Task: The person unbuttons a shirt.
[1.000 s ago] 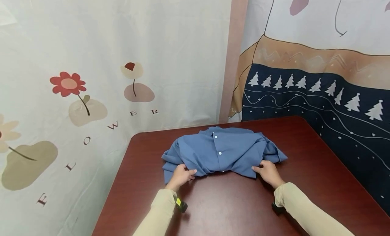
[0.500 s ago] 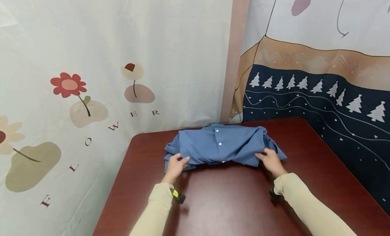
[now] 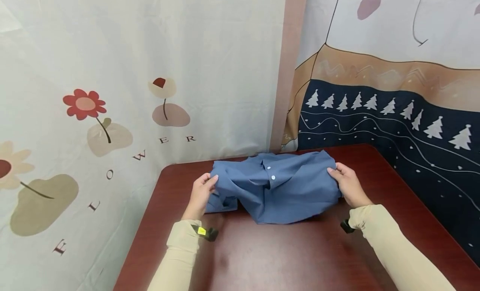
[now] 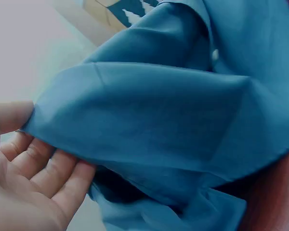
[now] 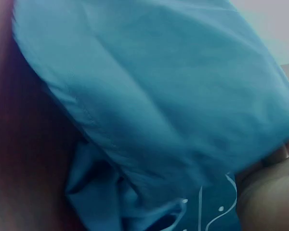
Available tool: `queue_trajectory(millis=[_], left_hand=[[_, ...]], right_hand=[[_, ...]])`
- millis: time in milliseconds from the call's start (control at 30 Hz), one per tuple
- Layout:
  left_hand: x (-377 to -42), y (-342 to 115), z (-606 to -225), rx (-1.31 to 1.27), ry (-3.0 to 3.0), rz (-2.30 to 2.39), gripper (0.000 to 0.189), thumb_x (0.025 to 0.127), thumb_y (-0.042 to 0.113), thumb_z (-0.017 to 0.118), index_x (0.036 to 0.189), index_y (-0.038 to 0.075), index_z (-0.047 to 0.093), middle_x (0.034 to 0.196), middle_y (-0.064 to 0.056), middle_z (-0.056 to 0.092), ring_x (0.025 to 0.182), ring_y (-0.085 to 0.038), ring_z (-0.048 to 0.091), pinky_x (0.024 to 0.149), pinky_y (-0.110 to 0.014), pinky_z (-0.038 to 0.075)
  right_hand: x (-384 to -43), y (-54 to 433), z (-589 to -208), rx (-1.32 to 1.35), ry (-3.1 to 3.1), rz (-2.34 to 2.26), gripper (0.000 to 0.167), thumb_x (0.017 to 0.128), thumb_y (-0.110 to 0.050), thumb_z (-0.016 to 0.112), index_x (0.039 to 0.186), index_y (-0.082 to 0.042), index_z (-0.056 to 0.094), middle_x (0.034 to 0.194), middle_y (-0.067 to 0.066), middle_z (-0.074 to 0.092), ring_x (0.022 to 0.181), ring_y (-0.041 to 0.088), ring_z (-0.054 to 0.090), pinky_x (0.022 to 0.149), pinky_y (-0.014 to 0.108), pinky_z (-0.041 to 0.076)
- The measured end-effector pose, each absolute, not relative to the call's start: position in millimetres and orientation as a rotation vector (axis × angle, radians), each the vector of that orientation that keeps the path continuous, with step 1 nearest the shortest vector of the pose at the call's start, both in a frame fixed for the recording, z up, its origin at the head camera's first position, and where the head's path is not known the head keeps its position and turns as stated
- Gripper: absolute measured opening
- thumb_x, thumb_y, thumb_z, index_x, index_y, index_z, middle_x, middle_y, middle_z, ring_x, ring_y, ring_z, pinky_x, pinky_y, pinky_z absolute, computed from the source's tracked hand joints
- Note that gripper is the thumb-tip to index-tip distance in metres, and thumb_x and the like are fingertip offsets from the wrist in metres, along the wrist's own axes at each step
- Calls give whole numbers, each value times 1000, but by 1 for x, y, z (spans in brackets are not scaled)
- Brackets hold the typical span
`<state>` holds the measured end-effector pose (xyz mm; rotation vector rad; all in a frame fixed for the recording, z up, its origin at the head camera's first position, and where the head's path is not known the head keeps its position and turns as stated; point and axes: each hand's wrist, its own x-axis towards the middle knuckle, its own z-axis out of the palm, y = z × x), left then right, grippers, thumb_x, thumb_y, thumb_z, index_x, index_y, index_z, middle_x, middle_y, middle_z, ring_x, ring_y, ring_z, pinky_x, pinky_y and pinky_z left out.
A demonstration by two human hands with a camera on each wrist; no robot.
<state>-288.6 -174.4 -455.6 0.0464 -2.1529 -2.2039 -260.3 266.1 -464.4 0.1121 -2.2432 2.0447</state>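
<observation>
A blue button-up shirt point(image 3: 296, 195) lies bunched at the far part of the table, its near part lifted between my two hands. White buttons show near its middle in the head view. My left hand point(image 3: 201, 193) pinches the shirt's left edge between thumb and fingers; in the left wrist view that hand point(image 4: 38, 168) grips a corner and the cloth point(image 4: 154, 115) sags to the right. At the other end my right hand point(image 3: 348, 183) pinches the right edge. The right wrist view shows the stretched cloth point(image 5: 173, 96), with that hand point(image 5: 274, 187) partly cut off at the frame's edge.
The brown table point(image 3: 255, 257) has rounded far corners. A pale curtain point(image 3: 225, 74) with printed flowers hangs along the left and back, and a dark blue cloth with white trees point(image 3: 375, 120) hangs at the right. A black device is strapped to each wrist.
Both hands have risen and moved apart, raising the shirt's near edge. The cloth between them is spread wider and now droops toward me in front.
</observation>
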Motion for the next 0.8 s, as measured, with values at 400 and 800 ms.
queue_trajectory(millis=[400,800], left_hand=[[-296,-179,-480,191,-2175,-2134,20,97,16,60,83,3,55,68,0,46,60,-11,46,59,-24,41],[-270,-185,-537,216,-2744,-2008,29,93,21,65,77,8,44,59,-1,38,52,-15,43,52,-31,44]], right_hand=[[-268,271,-483,-108,-2163,2066,22,100,-24,56,91,-4,58,77,-5,58,73,9,55,64,24,47],[-257,288,-541,-206,-2873,1693,60,99,-40,55,127,13,46,130,37,42,117,49,44,92,57,40]])
